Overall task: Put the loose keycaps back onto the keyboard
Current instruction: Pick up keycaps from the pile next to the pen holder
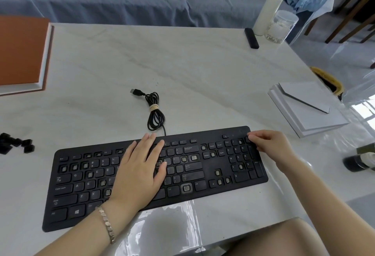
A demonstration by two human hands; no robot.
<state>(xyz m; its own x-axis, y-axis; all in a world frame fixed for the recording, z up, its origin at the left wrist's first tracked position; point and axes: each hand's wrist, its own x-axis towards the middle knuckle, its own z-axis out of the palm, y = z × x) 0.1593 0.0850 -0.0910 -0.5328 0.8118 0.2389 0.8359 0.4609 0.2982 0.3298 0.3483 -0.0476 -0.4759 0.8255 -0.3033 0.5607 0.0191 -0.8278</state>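
Note:
A black keyboard (pixel 215 176) lies on the marble table, with several sockets bare where keycaps are off. My left hand (pixel 140 170) rests flat on its middle, fingers straight and spread over the keys. My right hand (pixel 269 144) is at the keyboard's far right corner, above the number pad. Its curled fingertips are bunched on a small black keycap (pixel 248 139) there; the thumb is hidden. Several loose black keycaps (pixel 16 144) lie in a pile on the table, left of the keyboard.
The keyboard's coiled USB cable (pixel 154 111) lies just behind it. An orange-covered book (pixel 22 52) sits far left, white boards (pixel 308 109) at the right, a white bottle (pixel 267 10), a clear jar (pixel 282 26) and a black stick (pixel 251 38) at the back right.

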